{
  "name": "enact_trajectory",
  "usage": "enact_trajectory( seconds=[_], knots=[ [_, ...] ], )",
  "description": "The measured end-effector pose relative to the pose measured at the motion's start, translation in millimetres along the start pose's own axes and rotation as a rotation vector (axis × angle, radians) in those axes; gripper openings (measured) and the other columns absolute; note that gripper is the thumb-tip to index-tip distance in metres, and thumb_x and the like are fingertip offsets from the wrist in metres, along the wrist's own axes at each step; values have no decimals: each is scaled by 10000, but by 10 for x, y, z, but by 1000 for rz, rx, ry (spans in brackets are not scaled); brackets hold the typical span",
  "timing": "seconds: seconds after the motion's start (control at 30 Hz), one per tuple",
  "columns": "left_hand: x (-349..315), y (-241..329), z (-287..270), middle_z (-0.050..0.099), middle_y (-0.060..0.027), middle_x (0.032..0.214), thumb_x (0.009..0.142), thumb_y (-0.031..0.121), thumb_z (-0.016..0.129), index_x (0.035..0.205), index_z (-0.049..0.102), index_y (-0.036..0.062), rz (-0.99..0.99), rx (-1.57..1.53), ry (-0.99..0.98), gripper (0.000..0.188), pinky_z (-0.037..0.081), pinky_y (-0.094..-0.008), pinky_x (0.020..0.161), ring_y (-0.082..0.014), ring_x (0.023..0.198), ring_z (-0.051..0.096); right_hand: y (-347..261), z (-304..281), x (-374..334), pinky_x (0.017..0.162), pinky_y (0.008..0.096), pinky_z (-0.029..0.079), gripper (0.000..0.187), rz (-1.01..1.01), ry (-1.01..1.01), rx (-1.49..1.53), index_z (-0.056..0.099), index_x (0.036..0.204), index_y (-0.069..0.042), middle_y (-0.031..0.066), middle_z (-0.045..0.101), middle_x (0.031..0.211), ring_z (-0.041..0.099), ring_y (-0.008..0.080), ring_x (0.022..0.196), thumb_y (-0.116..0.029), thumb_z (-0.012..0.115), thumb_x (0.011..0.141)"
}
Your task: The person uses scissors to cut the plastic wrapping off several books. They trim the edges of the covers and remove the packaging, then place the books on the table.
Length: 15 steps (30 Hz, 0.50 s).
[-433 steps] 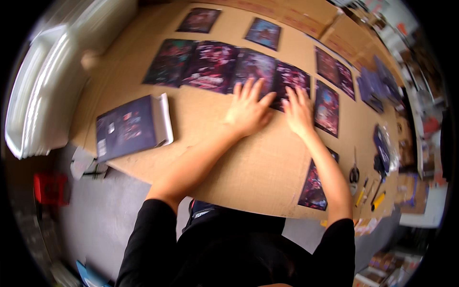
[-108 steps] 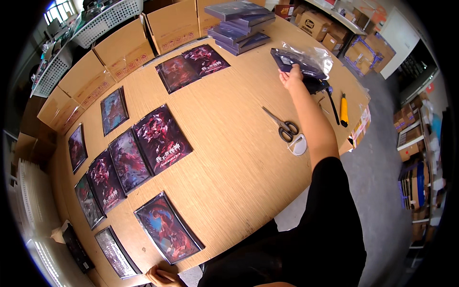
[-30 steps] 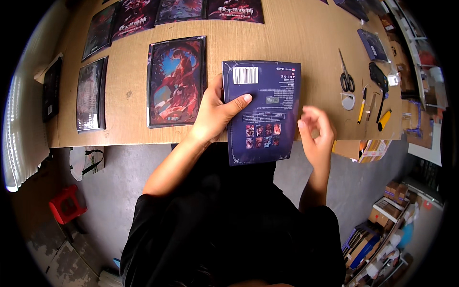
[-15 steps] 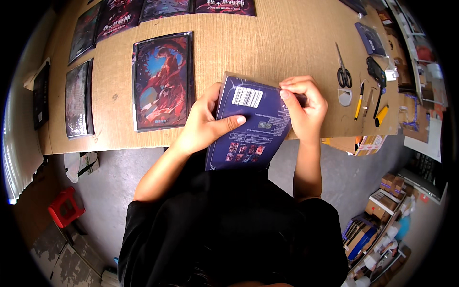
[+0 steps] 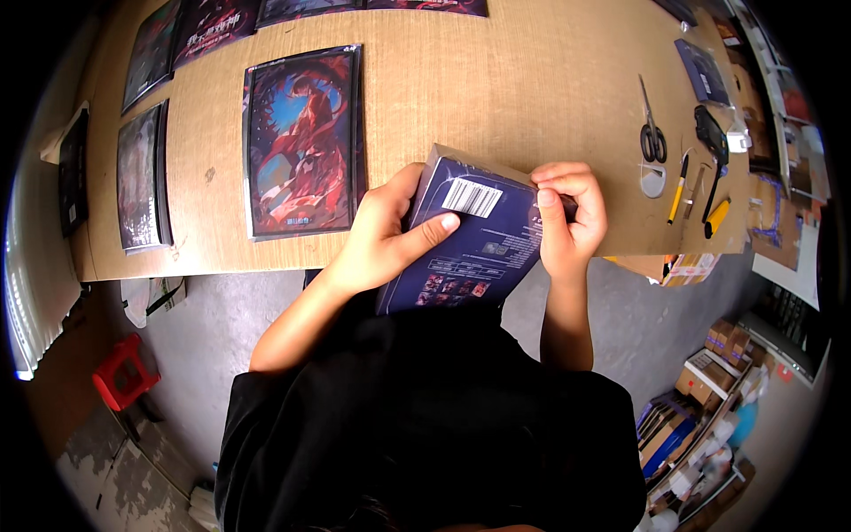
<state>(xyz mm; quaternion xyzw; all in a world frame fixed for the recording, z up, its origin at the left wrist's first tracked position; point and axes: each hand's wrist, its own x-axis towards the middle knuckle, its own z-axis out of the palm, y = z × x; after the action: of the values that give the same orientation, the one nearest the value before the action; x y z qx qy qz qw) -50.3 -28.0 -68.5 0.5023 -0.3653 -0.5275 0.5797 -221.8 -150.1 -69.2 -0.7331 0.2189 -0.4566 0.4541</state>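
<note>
A dark blue flat box [image 5: 492, 232], with a barcode and small pictures on its upturned face, is held at the table's near edge. It looks glossy, as if in clear film. My left hand [image 5: 381, 235] grips its left side, thumb across the face. At the upper right corner my right hand [image 5: 574, 213] has thumb and forefinger pinched together; whether they hold film or the box edge is hard to make out. To the left of the box lies a picture pack [image 5: 304, 151] with a red-robed figure on a dark ground.
Toward the right lie scissors [image 5: 652, 142], a yellow pen-like tool [image 5: 679, 191], a yellow-handled cutter [image 5: 717, 218], a black glue-gun-like tool [image 5: 711, 133] and another blue box [image 5: 703, 73]. More picture packs [image 5: 144, 177] lie left and far left. A red stool [image 5: 126, 372] stands on the floor.
The box has tipped so that more of its top edge shows. My right hand stays pinched at the corner, and my left hand keeps its hold. The whole view has shifted slightly.
</note>
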Motion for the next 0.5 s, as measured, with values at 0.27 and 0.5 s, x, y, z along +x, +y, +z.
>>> enact_trajectory(
  seconds=[0.27,0.5],
  knots=[
    [75,-44,44,555,-156,1005,866,60,569,1304,319,-24,205,169,117,512,443,-272,760,-169,862,562,63,21,-14,597,186,420,68,123,1,-5,532,810,9,87,598,869,513,67,672,0,591,843],
    [132,-76,34,486,-116,1028,850,10,550,1324,328,25,170,285,147,523,401,-272,729,-149,821,458,116,70,52,605,186,425,67,250,6,-67,545,816,9,33,590,774,515,47,662,-17,597,848]
  ],
)
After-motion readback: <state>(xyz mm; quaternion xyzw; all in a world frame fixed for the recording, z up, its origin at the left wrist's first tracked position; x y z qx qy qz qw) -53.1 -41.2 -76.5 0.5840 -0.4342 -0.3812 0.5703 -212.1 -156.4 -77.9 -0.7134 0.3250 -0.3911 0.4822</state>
